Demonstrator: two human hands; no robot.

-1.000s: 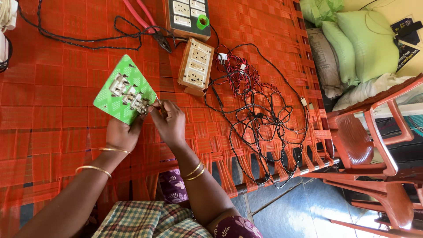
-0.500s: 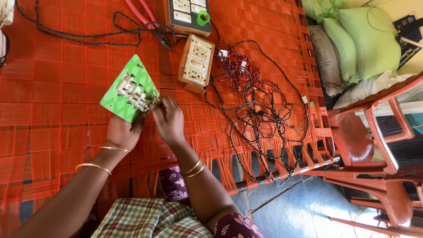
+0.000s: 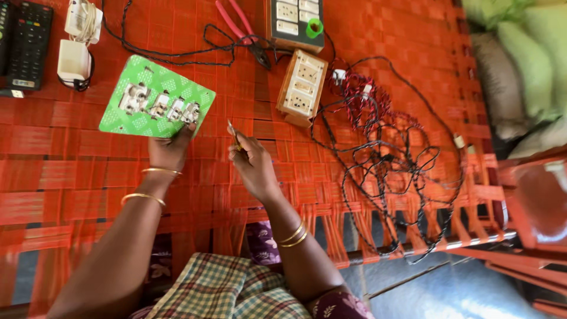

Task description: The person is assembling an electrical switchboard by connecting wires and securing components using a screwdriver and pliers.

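Observation:
A green patterned plate (image 3: 155, 100) with a row of white switch backs lies flat on the orange woven cot (image 3: 71, 171). My left hand (image 3: 170, 149) grips its near right edge. A little to the right, my right hand (image 3: 253, 162) is closed around a thin yellowish tool (image 3: 234, 136) whose tip points up toward the plate without touching it. Both wrists carry gold bangles.
A cream switch box (image 3: 303, 87) and a brown socket board (image 3: 295, 22) lie beyond my right hand. Red-handled pliers (image 3: 243, 31) sit beside them. Tangled red and black wires (image 3: 387, 156) spread right. Remotes (image 3: 26, 44) and white chargers (image 3: 75, 48) rest far left. Green cushions (image 3: 531, 53) lie right.
The green plate was tilted up between both hands; now it lies flat and farther left. My right hand has come off it and holds the thin tool apart.

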